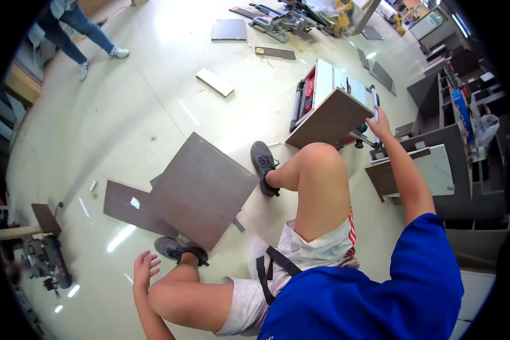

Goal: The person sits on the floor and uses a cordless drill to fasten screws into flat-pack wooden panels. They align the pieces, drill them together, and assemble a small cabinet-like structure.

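My right hand (379, 123) reaches out to the right corner of a brown board (331, 120) that stands tilted against a table saw (330, 79) with a pale top and red sides. The fingers appear closed on that corner, close to the saw's grey rail (374, 96); their tips are partly hidden. My left hand (145, 267) hovers beside my left knee, fingers apart, holding nothing. Between my feet and to the left, a large square brown board (205, 190) lies on top of a narrower brown board (131, 207) on the floor.
A white strip (215, 83) and a dark plank (275, 53) lie on the floor ahead. Power tools (283, 22) are heaped at the back. Dark cabinet frames (436, 136) line the right. A person in jeans (76, 34) stands far left; a black machine (48, 260) sits lower left.
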`<control>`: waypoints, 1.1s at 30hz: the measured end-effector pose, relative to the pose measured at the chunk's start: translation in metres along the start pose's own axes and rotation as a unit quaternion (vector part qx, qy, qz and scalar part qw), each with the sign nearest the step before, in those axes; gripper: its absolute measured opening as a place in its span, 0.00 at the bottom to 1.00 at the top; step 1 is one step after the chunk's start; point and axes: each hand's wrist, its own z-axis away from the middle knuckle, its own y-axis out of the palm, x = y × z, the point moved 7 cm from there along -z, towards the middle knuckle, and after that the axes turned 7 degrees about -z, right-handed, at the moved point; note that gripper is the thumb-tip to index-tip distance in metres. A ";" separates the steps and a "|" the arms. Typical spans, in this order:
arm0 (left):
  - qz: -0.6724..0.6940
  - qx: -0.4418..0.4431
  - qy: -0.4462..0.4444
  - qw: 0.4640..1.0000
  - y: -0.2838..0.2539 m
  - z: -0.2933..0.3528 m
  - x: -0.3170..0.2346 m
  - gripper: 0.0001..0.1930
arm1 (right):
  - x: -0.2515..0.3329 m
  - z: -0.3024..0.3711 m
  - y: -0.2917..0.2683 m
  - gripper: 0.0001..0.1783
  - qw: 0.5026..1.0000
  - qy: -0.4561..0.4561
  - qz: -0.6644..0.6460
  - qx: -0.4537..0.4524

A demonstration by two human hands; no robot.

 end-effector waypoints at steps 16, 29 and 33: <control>0.079 -0.023 -0.110 0.990 0.174 0.003 -0.044 0.52 | 0.044 0.036 0.037 0.22 0.983 0.005 -0.161 0.092; 0.211 -0.265 0.013 0.941 0.180 -0.045 0.018 0.41 | 0.311 -0.010 -0.020 0.14 0.953 -0.168 -0.232 0.100; 0.255 -0.289 0.191 0.903 0.196 -0.007 -0.026 0.31 | 0.338 0.014 0.010 0.13 0.955 -0.152 -0.238 0.090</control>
